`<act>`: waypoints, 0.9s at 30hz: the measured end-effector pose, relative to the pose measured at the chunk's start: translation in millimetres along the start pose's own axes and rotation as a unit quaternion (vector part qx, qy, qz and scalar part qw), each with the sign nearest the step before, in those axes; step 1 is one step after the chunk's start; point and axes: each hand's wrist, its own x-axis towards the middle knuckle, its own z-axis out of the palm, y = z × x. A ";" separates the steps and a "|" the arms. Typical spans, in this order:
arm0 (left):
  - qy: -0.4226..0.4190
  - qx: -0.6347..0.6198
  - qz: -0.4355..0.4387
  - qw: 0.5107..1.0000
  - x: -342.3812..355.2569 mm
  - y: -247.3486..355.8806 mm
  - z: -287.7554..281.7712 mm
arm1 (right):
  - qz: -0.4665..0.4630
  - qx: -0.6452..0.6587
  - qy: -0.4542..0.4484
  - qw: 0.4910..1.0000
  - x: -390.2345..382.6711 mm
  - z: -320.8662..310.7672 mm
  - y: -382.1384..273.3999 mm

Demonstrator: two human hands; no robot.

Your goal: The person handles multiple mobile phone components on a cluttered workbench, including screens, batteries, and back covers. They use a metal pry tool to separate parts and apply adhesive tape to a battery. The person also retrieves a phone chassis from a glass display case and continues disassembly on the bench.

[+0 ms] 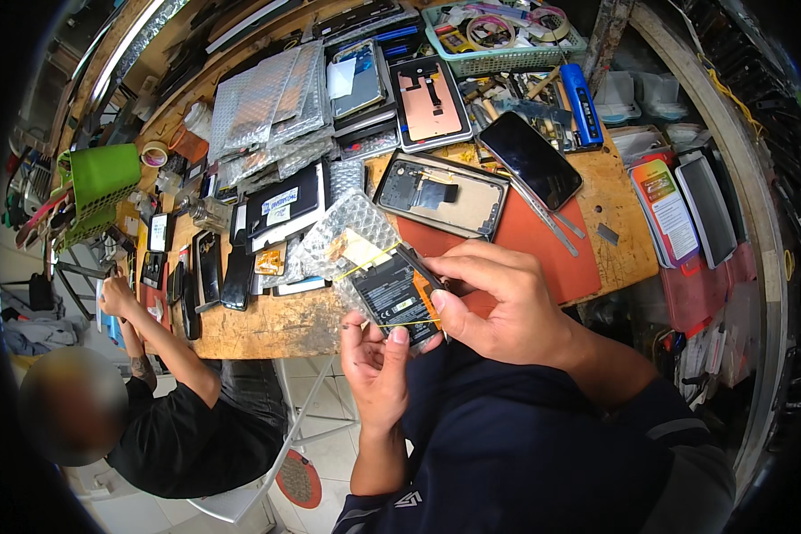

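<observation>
My left hand (378,360) grips the lower edge of a black battery (384,301) with an orange flex strip and thin yellow bands across it. My right hand (498,311) pinches the battery's right side at a dark strip. Bubble wrap (338,231) with pale yellow tape lies at the battery's upper end. Just beyond my hands, an opened tablet-like housing (400,189) and a black phone (529,158) rest on an orange mat (561,267), with metal tweezers (552,222) beside the phone.
Stacked wrapped screens (258,107), a green basket (507,53), a blue cylindrical tool (581,104) and many phones crowd the wooden bench (276,329). At left, a co-worker's arm (173,347) reaches onto the bench beside a green holder (98,178). Plastic bins (685,276) line the right side.
</observation>
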 end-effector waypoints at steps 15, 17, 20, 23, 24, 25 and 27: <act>-0.004 0.122 -0.021 0.992 0.3 -1.7 18.8 | 0.036 -0.095 0.037 0.994 -1.0 -4.5 14.4; -0.009 0.119 -0.024 0.993 -0.2 -3.1 19.9 | 0.049 -0.079 0.032 0.995 -1.2 -5.5 15.6; -0.018 0.126 -0.035 0.991 2.5 -2.3 19.8 | 0.086 0.008 0.007 0.996 -5.1 -2.4 34.4; 0.000 0.173 -0.021 0.985 8.6 2.4 18.8 | 0.203 0.226 -0.017 0.953 -4.7 -4.8 35.3; 0.012 0.189 0.001 0.982 11.7 4.2 21.5 | 0.217 0.233 -0.032 0.947 -3.6 -8.2 34.1; 0.025 0.206 0.022 0.978 14.4 6.0 23.8 | 0.210 0.266 -0.004 0.941 -3.7 -5.7 35.9; 0.094 0.234 0.132 0.959 21.2 -8.9 24.4 | 0.195 0.333 0.052 0.921 -7.5 6.1 40.3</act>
